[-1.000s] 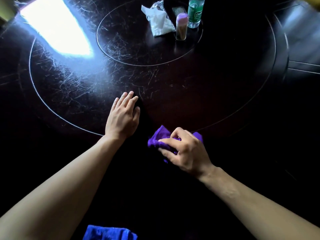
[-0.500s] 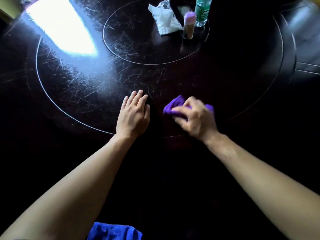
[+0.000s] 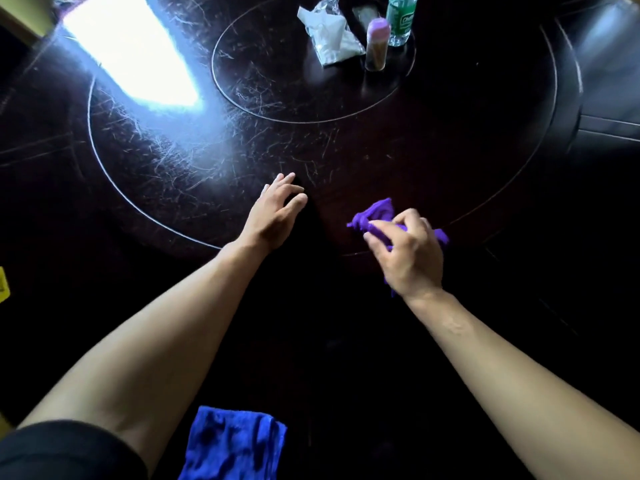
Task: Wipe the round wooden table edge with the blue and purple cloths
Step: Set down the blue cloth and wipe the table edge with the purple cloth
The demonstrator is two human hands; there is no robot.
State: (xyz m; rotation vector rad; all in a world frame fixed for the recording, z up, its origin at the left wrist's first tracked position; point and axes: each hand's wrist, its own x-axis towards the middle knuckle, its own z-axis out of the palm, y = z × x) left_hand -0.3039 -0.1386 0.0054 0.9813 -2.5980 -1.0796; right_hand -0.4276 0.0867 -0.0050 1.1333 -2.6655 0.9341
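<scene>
The round dark wooden table (image 3: 381, 161) fills the view, its surface scratched and glossy. My right hand (image 3: 407, 254) grips a bunched purple cloth (image 3: 379, 214) over the table's near part, with cloth showing beyond the fingers and below the wrist. My left hand (image 3: 273, 214) rests on the table just left of it, fingers spread and slightly bent, holding nothing. A blue cloth (image 3: 232, 445) lies at the bottom of the view, near my body, touched by neither hand.
On the inner raised disc (image 3: 277, 81) stand a green-labelled bottle (image 3: 400, 19), a small jar with a pink cap (image 3: 376, 46) and a crumpled white wrapper (image 3: 329, 39). Bright glare (image 3: 131, 53) covers the far left. A dark chair (image 3: 609, 64) sits at the right.
My right hand carried the purple cloth up the table away from me, then back and to the right, and now lifts it bunched. My left hand's fingers have spread and bent slightly.
</scene>
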